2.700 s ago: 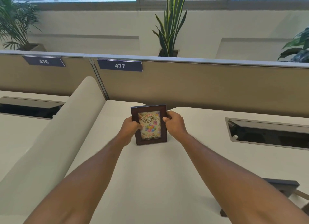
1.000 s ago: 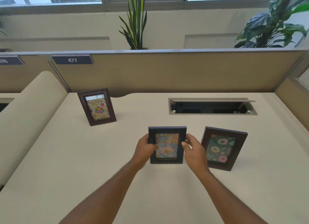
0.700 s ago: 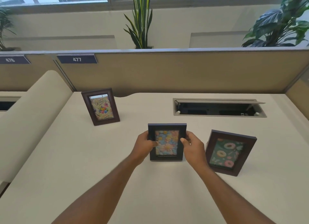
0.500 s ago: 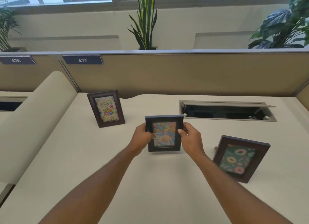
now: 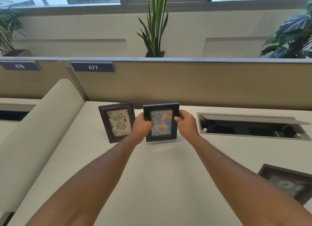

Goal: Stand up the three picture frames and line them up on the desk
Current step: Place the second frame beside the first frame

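A brown frame with a birthday card (image 5: 118, 122) stands upright at the back left of the cream desk (image 5: 152, 183). Just to its right is a black frame with a pastel flower picture (image 5: 161, 122), held upright between both hands. My left hand (image 5: 142, 127) grips its left edge and my right hand (image 5: 186, 124) grips its right edge. Its bottom edge is at or just above the desk surface. A third dark frame with a doughnut picture (image 5: 288, 183) stands near the right edge, partly cut off by the view.
An open cable tray (image 5: 253, 126) is set into the desk at the back right. A beige partition (image 5: 185, 83) with a "477" label (image 5: 92, 67) runs behind. A rounded cream divider (image 5: 38, 134) borders the left side. Potted plants (image 5: 155, 23) stand beyond the partition.
Both hands carried the flower frame away from me and leftward, from beside the doughnut frame to right next to the birthday frame. The view has swung left, pushing the doughnut frame to the lower right.
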The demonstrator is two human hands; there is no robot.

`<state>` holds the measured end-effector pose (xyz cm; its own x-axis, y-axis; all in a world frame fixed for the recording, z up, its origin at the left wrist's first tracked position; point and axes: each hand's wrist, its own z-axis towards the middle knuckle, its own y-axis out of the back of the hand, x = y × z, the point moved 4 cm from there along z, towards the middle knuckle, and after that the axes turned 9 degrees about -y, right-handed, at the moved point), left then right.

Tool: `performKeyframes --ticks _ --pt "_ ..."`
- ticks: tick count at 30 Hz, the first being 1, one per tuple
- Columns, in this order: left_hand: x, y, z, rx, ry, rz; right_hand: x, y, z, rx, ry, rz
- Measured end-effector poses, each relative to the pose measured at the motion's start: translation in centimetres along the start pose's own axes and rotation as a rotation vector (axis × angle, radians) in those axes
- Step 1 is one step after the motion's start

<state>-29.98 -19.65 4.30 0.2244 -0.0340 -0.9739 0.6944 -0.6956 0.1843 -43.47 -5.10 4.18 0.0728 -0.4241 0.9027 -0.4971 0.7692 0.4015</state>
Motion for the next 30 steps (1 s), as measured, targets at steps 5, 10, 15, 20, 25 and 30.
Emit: performKeyframes --ticks 5,10,15,20,25,30 --pt "1.1 0.4 2.6 -0.028 0.024 -0.01 0.2 -1.8 2.7 0.014 -0.005 -0.026" --pt "2.0 0.1 3.6 -0.043 0.036 0.002 -0.4 -2.5 4.2 0.005 -0.005 -0.043" --pt "2.0 -0.3 1.2 -0.2 -0.054 0.134 -0.4 -3.1 4.7 0.001 -0.002 -0.051" --pt "3.7 -2.4 -5.0 -0.279 -0.188 0.308 -0.1 -4.6 4.8 0.015 -0.006 -0.057" --pt "4.9 -2.1 -5.8 -0.207 -0.096 0.316 0.5 -6.2 4.8 0.04 -0.005 -0.08" --pt "5.3 -1.0 -5.0 -0.188 -0.107 0.326 0.6 -6.4 5.0 0.044 -0.011 -0.094"
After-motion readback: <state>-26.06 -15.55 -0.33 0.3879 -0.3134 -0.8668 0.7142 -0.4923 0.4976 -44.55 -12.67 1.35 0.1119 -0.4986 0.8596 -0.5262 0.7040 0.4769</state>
